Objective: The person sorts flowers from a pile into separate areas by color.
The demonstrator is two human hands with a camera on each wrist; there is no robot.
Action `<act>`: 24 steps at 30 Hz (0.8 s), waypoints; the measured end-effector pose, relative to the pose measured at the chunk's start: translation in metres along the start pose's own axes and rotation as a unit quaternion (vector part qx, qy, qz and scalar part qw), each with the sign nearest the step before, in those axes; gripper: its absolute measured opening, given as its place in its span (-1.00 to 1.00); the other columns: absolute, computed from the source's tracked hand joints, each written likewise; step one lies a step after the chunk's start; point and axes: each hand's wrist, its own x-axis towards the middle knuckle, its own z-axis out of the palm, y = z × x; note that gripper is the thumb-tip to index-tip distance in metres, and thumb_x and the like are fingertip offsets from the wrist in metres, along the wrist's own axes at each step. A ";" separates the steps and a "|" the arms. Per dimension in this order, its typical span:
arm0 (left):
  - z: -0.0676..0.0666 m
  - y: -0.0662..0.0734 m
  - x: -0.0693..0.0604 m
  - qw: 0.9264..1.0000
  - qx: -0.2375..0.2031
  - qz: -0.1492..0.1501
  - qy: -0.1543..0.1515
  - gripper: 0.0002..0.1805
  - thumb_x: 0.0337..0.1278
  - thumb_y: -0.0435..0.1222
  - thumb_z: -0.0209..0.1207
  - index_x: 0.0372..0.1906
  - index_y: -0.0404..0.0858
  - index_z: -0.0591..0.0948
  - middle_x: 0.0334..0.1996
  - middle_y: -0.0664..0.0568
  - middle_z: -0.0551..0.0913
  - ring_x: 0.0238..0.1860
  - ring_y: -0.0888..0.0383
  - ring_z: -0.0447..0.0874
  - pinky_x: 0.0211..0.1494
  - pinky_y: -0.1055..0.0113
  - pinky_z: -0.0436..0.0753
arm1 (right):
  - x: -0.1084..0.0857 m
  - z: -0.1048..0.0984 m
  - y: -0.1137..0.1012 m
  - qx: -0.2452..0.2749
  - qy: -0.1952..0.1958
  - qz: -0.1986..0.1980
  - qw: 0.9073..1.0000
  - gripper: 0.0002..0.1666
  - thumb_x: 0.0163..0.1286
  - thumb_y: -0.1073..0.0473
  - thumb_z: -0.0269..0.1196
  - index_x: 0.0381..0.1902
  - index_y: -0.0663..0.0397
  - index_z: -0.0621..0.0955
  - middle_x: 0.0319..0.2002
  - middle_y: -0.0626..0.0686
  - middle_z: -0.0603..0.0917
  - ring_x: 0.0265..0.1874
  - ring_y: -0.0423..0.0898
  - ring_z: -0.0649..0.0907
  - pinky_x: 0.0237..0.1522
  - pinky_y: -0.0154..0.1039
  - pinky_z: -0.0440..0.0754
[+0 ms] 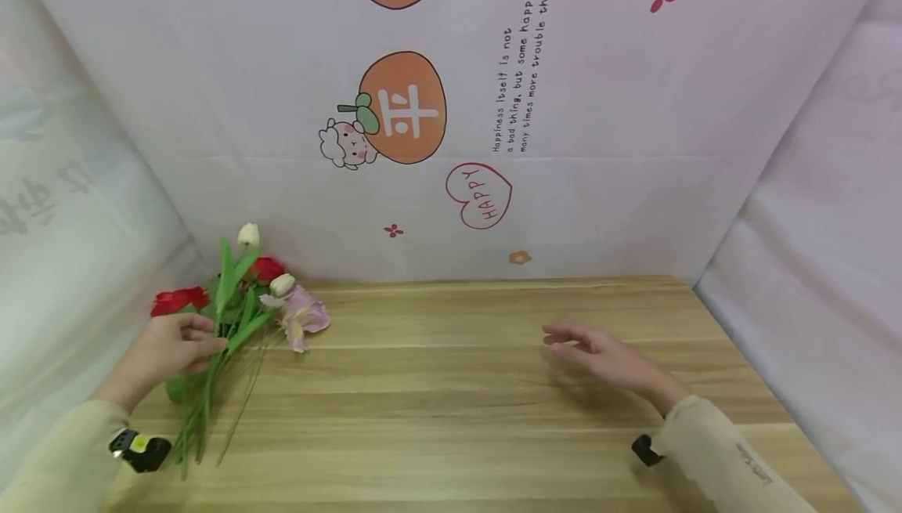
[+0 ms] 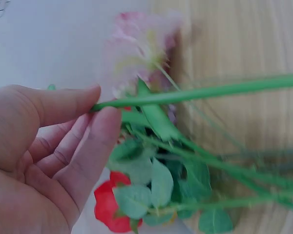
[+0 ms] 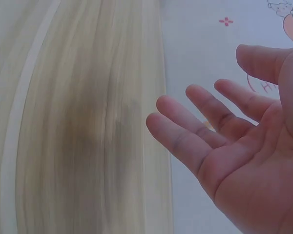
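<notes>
At the left of the table my left hand (image 1: pixel 172 350) pinches a green stem (image 2: pixel 210 94) between thumb and fingers. In the head view this stem appears to belong to the white tulip (image 1: pixel 248 236) standing highest in the bunch. Around it lie another white tulip (image 1: pixel 282 286), a red rose (image 1: pixel 179 301), a second red rose (image 1: pixel 267 269) and a pink-purple flower (image 1: pixel 304 316), their stems crossing below. Over the right part of the table hovers my right hand (image 1: pixel 595 352), fingers loosely extended and holding nothing; its palm shows in the right wrist view.
The wooden table (image 1: pixel 437 388) ends at a white printed cloth (image 1: pixel 599 106) hanging behind it. More white cloth (image 1: pixel 824 207) hangs along the right side, and another stretch (image 1: pixel 77 207) along the left, close to the flowers.
</notes>
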 end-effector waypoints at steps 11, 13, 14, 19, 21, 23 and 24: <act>0.028 0.043 0.016 0.986 -0.166 -0.008 -0.006 -0.28 0.26 -0.11 0.38 0.26 -0.52 0.37 -0.14 -0.02 0.68 -0.25 0.14 0.77 -0.13 0.23 0.78 | 0.016 0.023 -0.023 0.150 -0.048 0.031 0.987 -0.26 0.58 0.00 0.17 0.55 0.14 0.22 0.41 0.39 0.31 0.31 0.33 0.46 0.26 0.17 0.53; 0.034 0.050 0.018 0.984 -0.180 0.001 -0.008 -0.30 0.26 -0.12 0.38 0.25 -0.51 0.38 -0.16 0.01 0.68 -0.26 0.16 0.77 -0.14 0.24 0.78 | 0.019 0.028 -0.027 0.159 -0.056 0.030 0.985 -0.26 0.58 0.01 0.18 0.55 0.14 0.22 0.39 0.39 0.32 0.30 0.34 0.46 0.26 0.18 0.52; 0.038 0.053 0.019 0.982 -0.191 0.005 -0.009 -0.33 0.27 -0.14 0.38 0.23 -0.51 0.39 -0.16 0.01 0.68 -0.26 0.17 0.76 -0.13 0.25 0.78 | 0.021 0.031 -0.030 0.164 -0.060 0.027 0.984 -0.26 0.58 0.02 0.18 0.54 0.16 0.22 0.38 0.40 0.32 0.29 0.35 0.46 0.26 0.19 0.52; 0.059 0.072 0.024 0.971 -0.238 0.029 -0.019 -0.48 0.31 -0.30 0.34 0.17 -0.52 0.41 -0.17 -0.01 0.68 -0.26 0.17 0.75 -0.14 0.27 0.78 | 0.027 0.046 -0.037 0.204 -0.078 0.023 0.976 -0.29 0.57 0.13 0.18 0.52 0.27 0.22 0.35 0.43 0.32 0.24 0.36 0.48 0.26 0.21 0.51; 0.069 0.079 0.027 0.967 -0.251 0.039 -0.027 -0.53 0.32 -0.33 0.32 0.14 -0.51 0.41 -0.16 -0.03 0.69 -0.24 0.17 0.75 -0.12 0.24 0.78 | 0.029 0.052 -0.039 0.224 -0.083 0.026 0.971 -0.29 0.56 0.16 0.19 0.50 0.34 0.23 0.36 0.42 0.34 0.24 0.36 0.50 0.27 0.21 0.50; 0.079 0.086 0.030 0.965 -0.257 0.047 -0.035 -0.55 0.32 -0.31 0.33 0.11 -0.47 0.42 -0.16 -0.02 0.69 -0.23 0.17 0.76 -0.09 0.21 0.77 | 0.030 0.056 -0.043 0.243 -0.090 0.032 0.965 -0.29 0.55 0.14 0.21 0.48 0.38 0.25 0.38 0.42 0.35 0.25 0.35 0.51 0.28 0.19 0.50; 0.085 0.089 0.032 0.963 -0.262 0.049 -0.039 -0.54 0.31 -0.30 0.34 0.11 -0.47 0.42 -0.17 -0.03 0.69 -0.23 0.17 0.76 -0.08 0.19 0.77 | 0.030 0.059 -0.045 0.249 -0.093 0.034 0.963 -0.29 0.55 0.13 0.21 0.47 0.39 0.26 0.39 0.41 0.36 0.25 0.35 0.52 0.28 0.18 0.50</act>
